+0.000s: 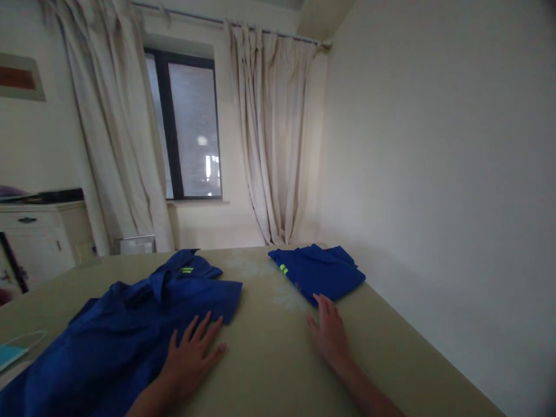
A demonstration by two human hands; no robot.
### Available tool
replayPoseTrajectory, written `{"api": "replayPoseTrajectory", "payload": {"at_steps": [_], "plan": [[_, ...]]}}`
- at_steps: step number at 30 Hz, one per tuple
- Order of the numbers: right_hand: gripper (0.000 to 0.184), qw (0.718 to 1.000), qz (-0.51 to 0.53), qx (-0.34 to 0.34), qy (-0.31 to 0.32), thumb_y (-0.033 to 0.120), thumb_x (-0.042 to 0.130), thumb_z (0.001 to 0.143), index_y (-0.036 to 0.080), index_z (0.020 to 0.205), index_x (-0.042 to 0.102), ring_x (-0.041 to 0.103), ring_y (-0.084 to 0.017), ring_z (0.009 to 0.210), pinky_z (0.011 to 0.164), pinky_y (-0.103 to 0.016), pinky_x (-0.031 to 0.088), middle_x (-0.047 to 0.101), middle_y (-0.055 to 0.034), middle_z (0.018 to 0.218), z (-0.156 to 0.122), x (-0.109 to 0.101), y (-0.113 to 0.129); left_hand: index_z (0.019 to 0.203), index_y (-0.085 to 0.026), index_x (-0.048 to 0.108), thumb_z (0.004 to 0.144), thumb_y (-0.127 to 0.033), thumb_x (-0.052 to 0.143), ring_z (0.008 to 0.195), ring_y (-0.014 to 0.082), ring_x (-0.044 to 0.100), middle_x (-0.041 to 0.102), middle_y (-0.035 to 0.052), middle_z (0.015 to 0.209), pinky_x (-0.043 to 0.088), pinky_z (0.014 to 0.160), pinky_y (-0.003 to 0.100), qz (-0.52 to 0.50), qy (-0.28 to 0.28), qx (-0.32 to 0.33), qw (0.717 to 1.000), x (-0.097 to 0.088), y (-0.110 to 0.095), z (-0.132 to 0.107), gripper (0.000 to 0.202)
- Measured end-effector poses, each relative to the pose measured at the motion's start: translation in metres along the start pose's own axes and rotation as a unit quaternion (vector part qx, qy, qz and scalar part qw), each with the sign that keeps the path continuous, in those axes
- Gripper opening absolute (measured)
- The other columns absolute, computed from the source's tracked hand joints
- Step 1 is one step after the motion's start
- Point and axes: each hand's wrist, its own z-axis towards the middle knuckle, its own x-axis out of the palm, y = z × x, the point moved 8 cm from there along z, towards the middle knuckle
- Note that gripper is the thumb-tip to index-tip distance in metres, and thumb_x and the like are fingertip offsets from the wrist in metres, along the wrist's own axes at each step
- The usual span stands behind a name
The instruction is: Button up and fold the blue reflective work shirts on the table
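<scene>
A blue garment with a collar and a small yellow-green stripe, seemingly a work shirt [125, 324], lies spread over the left side of the table. My left hand [191, 356] is at its right edge, fingers spread, with the fingertips over the cloth. Farther back on the right sits a folded blue garment [325, 272] with two yellow-green stripes on its left edge. At its near corner is my right hand [328, 333], fingers stretched forward and apart from the thumb. Neither hand grips anything.
The pale green table [264, 359] runs up to a white wall [443, 174] on the right. A light blue face mask [12, 354] lies at the left edge. Behind stand a white cabinet [39, 231], curtains [278, 133] and a window [195, 127].
</scene>
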Motion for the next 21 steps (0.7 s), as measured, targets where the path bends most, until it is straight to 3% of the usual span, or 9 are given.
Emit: {"api": "replayPoseTrajectory", "payload": {"at_steps": [3, 6, 8, 11, 13, 16, 19, 21], "plan": [[0.065, 0.995, -0.087, 0.016, 0.039, 0.025, 0.055, 0.087, 0.014, 0.150, 0.043, 0.042, -0.031, 0.143, 0.114, -0.044, 0.038, 0.046, -0.0156, 0.154, 0.017, 0.012, -0.001, 0.157, -0.037, 0.030, 0.094, -0.064, 0.035, 0.156, 0.0334, 0.017, 0.021, 0.0004, 0.168, 0.013, 0.121, 0.067, -0.014, 0.036, 0.016, 0.999, -0.016, 0.031, 0.016, 0.069], [0.060, 0.983, -0.155, 0.026, 0.093, 0.025, 0.051, 0.092, 0.011, 0.150, 0.045, 0.043, -0.030, 0.143, 0.115, -0.042, 0.037, 0.049, -0.0161, 0.153, 0.029, 0.022, -0.003, 0.154, -0.023, 0.041, 0.096, -0.047, 0.036, 0.153, 0.0338, 0.027, 0.033, 0.0105, 0.164, 0.017, 0.122, 0.062, 0.043, 0.019, -0.044, 0.998, -0.021, 0.053, 0.015, 0.063], [0.049, 0.973, -0.193, 0.030, 0.127, 0.024, 0.043, 0.098, 0.011, 0.144, 0.053, 0.049, -0.030, 0.138, 0.113, -0.041, 0.040, 0.055, -0.0169, 0.148, 0.035, 0.024, -0.003, 0.153, -0.019, 0.043, 0.097, -0.043, 0.034, 0.152, 0.0355, 0.027, 0.037, 0.0152, 0.162, 0.016, 0.121, 0.062, 0.081, -0.017, -0.072, 0.994, -0.012, 0.047, 0.002, 0.062], [0.041, 0.963, -0.215, 0.012, 0.163, 0.016, 0.036, 0.100, 0.013, 0.127, 0.067, 0.062, -0.029, 0.125, 0.106, -0.041, 0.045, 0.067, -0.0182, 0.131, 0.045, 0.022, 0.004, 0.156, -0.028, 0.034, 0.096, -0.057, 0.034, 0.154, 0.0376, 0.018, 0.023, 0.0101, 0.167, 0.015, 0.119, 0.067, 0.058, -0.017, -0.049, 0.997, 0.015, 0.020, -0.020, 0.067], [0.039, 0.957, -0.222, 0.005, 0.185, 0.012, 0.037, 0.098, 0.014, 0.113, 0.073, 0.071, -0.029, 0.109, 0.094, -0.040, 0.052, 0.075, -0.0192, 0.114, 0.046, 0.020, 0.015, 0.156, -0.031, 0.033, 0.094, -0.063, 0.034, 0.155, 0.0369, 0.014, 0.019, 0.0076, 0.168, 0.011, 0.120, 0.068, 0.042, -0.025, -0.024, 0.999, 0.020, 0.007, -0.027, 0.070], [0.035, 0.948, -0.231, -0.006, 0.217, 0.008, 0.042, 0.095, 0.015, 0.105, 0.075, 0.075, -0.031, 0.096, 0.081, -0.038, 0.056, 0.077, -0.0200, 0.100, 0.027, 0.022, 0.044, 0.154, -0.036, 0.038, 0.093, -0.066, 0.036, 0.155, 0.0370, 0.014, 0.022, 0.0036, 0.168, 0.009, 0.120, 0.069, 0.017, -0.040, -0.011, 0.999, 0.007, 0.010, -0.019, 0.068], [0.034, 0.942, -0.222, -0.032, 0.248, 0.006, 0.048, 0.092, 0.018, 0.109, 0.075, 0.075, -0.029, 0.095, 0.081, -0.036, 0.056, 0.078, -0.0161, 0.096, -0.021, 0.020, 0.081, 0.151, -0.035, 0.045, 0.092, -0.065, 0.040, 0.154, 0.0419, 0.018, 0.028, 0.0033, 0.167, 0.014, 0.117, 0.073, 0.000, -0.065, -0.024, 0.998, -0.010, 0.021, -0.003, 0.067], [0.030, 0.937, -0.191, -0.056, 0.286, 0.014, 0.050, 0.096, 0.023, 0.109, 0.075, 0.076, -0.027, 0.092, 0.083, -0.035, 0.057, 0.079, -0.0118, 0.094, -0.058, 0.010, 0.098, 0.148, -0.028, 0.052, 0.093, -0.053, 0.043, 0.151, 0.0435, 0.025, 0.039, 0.0080, 0.162, 0.016, 0.116, 0.074, 0.008, -0.107, -0.047, 0.993, -0.015, 0.020, 0.001, 0.060]]}}
